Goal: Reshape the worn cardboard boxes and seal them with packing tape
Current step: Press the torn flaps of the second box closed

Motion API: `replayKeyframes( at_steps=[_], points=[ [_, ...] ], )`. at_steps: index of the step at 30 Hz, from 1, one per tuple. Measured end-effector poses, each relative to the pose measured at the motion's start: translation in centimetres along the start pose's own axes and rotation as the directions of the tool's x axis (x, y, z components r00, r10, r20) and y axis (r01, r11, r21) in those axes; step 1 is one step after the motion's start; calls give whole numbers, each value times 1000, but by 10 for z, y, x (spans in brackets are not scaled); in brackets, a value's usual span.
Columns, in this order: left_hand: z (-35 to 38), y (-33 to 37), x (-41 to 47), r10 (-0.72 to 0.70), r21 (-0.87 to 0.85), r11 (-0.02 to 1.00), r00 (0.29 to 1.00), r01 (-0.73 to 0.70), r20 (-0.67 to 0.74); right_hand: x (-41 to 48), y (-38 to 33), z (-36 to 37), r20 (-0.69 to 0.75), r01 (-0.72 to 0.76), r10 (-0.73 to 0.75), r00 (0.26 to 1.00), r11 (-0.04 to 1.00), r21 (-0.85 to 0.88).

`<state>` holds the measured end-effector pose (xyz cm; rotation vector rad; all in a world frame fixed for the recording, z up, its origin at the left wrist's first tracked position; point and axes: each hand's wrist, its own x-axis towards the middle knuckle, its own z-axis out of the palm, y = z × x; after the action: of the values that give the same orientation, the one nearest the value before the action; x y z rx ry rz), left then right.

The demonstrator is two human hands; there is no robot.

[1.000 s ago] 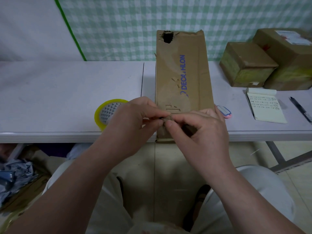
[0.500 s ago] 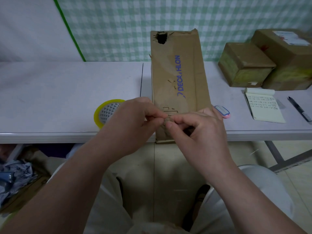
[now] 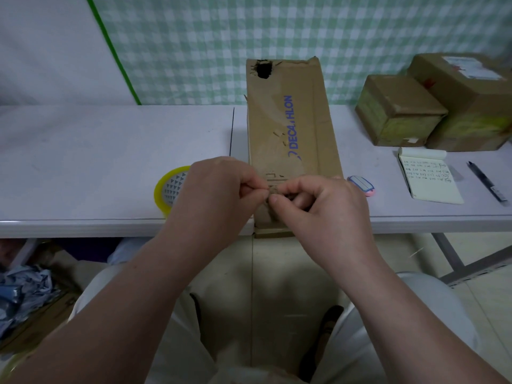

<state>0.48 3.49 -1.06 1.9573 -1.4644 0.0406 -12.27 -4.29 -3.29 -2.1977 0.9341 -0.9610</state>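
Observation:
A long worn cardboard box (image 3: 291, 128) with blue lettering and a torn hole at its far end lies lengthwise on the white table (image 3: 110, 151), its near end jutting over the front edge. My left hand (image 3: 221, 187) and my right hand (image 3: 318, 200) meet over the box's near end, and the thumb and fingers of each pinch a small brown scrap of cardboard (image 3: 273, 191) between them. A roll of yellow packing tape (image 3: 169, 187) lies flat just left of my left hand, partly hidden by it.
Two sealed cardboard boxes (image 3: 399, 109) (image 3: 471, 98) stand at the back right. A notepad (image 3: 429, 176), a black pen (image 3: 487, 184) and a small pink-and-blue object (image 3: 361, 185) lie right of the long box. Crumpled paper (image 3: 22, 289) sits on the floor at left.
Both hands stay pinched together at the box's near end, shifting only slightly. The long box has barely moved in view.

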Motion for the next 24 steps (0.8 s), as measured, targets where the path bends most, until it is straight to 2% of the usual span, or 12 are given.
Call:
replayKeyframes(
  at_steps=[10,16,24],
  points=[
    [-2,-2,9,-26,-4,1000,994,26,102,5,-3,-1,-27,-76,74,997,994,-76],
    [-3,-2,10,5,11,1000,985,-7,170,11,-12,-5,135,-37,77,988,961,-276],
    [-5,-6,12,165,-9,986,964,-167,207,17,-18,-10,234,-43,113,966,958,-285]
  ],
)
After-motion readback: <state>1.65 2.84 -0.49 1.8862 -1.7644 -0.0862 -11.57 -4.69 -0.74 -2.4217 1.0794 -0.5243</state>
